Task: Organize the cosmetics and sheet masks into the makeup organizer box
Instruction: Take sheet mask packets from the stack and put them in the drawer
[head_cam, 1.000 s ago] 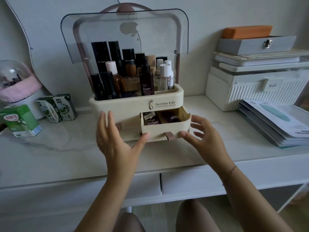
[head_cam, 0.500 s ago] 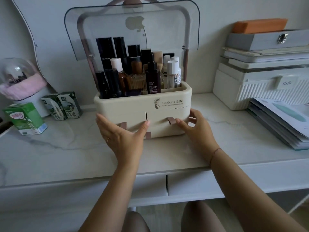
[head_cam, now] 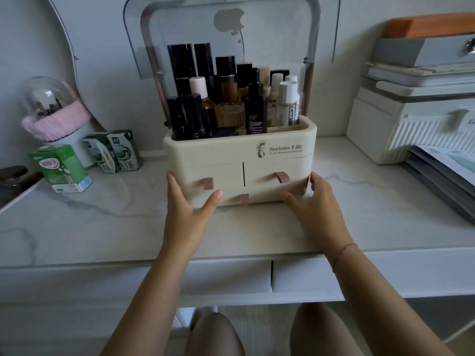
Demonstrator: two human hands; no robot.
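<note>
This looks like a home, at a dressing table in a private room. The makeup organizer box (head_cam: 231, 155), crammed with cosmetic bottles (head_cam: 254, 106), stands on a white marble-look desk (head_cam: 102, 222) with shallow drawers (head_cam: 226, 277) below it. Left of the box are a domed brush holder (head_cam: 47, 98) and small drink cartons (head_cam: 113, 150) (household clutter, hardly shop stock). Right of it are stacked storage cases (head_cam: 411, 129) and papers (head_cam: 442, 181).

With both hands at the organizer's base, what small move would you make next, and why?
Probably reach up and swing the clear lid down: the three drawers look shut, bottles fill the top tray, and the left hand and right hand merely rest at the lower corners of the organizer box.
</note>
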